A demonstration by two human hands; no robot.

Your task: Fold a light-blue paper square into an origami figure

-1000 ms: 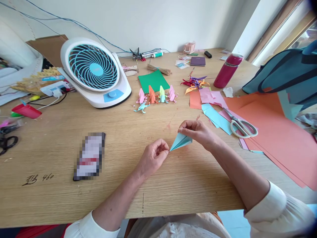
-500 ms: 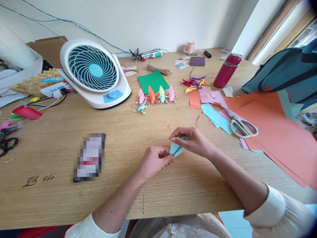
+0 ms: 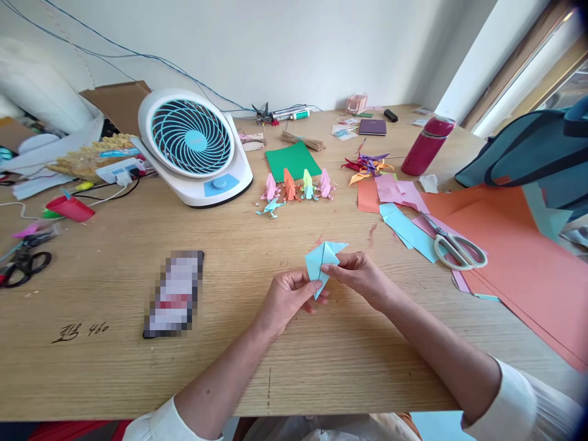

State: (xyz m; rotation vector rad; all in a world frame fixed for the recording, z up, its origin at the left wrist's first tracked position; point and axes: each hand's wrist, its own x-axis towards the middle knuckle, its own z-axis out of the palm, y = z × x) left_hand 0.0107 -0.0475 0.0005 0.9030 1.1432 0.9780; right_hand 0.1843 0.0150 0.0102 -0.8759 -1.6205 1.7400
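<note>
Light-blue folded paper (image 3: 316, 258), with a pointed flap jutting out at its upper right, is held over the near part of the worktop (image 3: 220, 367). Thumb uppermost, the left hand (image 3: 290, 300) pinches its lower part, while the right hand (image 3: 362, 278) grips its right side with the thumb on the front face. Beyond it sit small folded figures (image 3: 289, 185) in pink, orange, green and blue, near a green sheet (image 3: 293, 162), and pale-handled scissors (image 3: 445, 236) lie to the right on coloured paper (image 3: 528, 251).

Loose white sleeves (image 3: 554, 404) with wide cuffs (image 3: 517, 392), bare forearms (image 3: 427, 324), a pale top (image 3: 285, 430)
</note>
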